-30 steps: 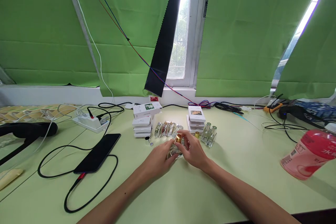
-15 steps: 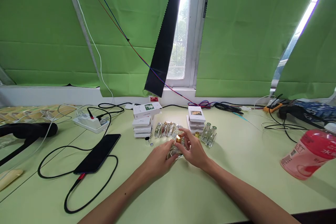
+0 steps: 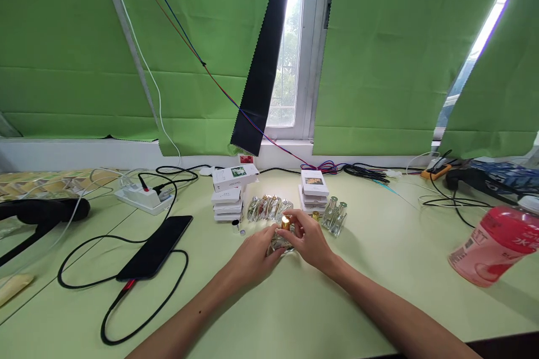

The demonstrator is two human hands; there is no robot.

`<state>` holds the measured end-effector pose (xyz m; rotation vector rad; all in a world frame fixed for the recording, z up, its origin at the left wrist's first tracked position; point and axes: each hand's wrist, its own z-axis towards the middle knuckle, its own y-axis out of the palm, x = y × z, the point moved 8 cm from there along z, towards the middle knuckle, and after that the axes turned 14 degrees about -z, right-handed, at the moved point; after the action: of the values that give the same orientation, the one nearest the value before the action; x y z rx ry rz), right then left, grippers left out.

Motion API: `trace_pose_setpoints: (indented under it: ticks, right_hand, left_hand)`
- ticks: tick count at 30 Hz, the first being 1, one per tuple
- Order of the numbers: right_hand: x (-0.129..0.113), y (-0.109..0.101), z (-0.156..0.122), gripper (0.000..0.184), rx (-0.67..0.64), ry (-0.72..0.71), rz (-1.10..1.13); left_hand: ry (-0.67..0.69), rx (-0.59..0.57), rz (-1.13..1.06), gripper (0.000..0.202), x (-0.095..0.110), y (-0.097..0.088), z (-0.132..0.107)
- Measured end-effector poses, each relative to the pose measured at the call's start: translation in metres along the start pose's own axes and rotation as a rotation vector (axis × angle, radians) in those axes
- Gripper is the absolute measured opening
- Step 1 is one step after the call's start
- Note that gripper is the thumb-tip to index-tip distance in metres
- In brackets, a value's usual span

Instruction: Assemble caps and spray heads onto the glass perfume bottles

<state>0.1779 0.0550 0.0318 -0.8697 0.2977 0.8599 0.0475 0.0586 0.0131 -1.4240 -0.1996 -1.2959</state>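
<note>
Desk [image 3: 379,269] carries white box stacks [image 3: 227,205]. A row of small bottles [image 3: 269,206] looks done to me, and two more bottles [image 3: 334,214] remain. My left hand [image 3: 252,255] wraps a glass bottle [image 3: 280,243] mid-desk, and my right hand [image 3: 309,238] pinches its gold cap [image 3: 286,220].

Both bare forearms angle in from the table's [image 3: 379,275] near edge, meeting mid-table. Left hand [image 3: 252,255] is curled in a grip, right hand [image 3: 309,240] pinches with its fingertips, practically touching.
</note>
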Motion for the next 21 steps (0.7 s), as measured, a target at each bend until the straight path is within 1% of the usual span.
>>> trace_pose_setpoints:
  ticks: [4,10,17,21]
  right_hand:
    - [0.0,-0.0018,-0.001,0.03,0.008,-0.009,-0.026]
    - [-0.0054,-0.0018,-0.003,0.031,0.006,-0.059,-0.052]
    - [-0.0041,-0.0009,-0.0039,0.025,0.029,-0.036,-0.053]
    - [-0.0026,-0.0017,-0.0026,0.025,0.041,-0.029,-0.048]
  left_hand:
    - [-0.028,0.003,0.04,0.013,-0.0036,0.0,-0.0003]
    - [-0.007,-0.006,0.037,0.015,0.0012,-0.0006,0.0002]
    - [0.005,0.005,0.028,0.016,0.0009,-0.0009,0.0003]
    - [-0.005,0.011,0.03,0.017,0.0,-0.0006,0.0004]
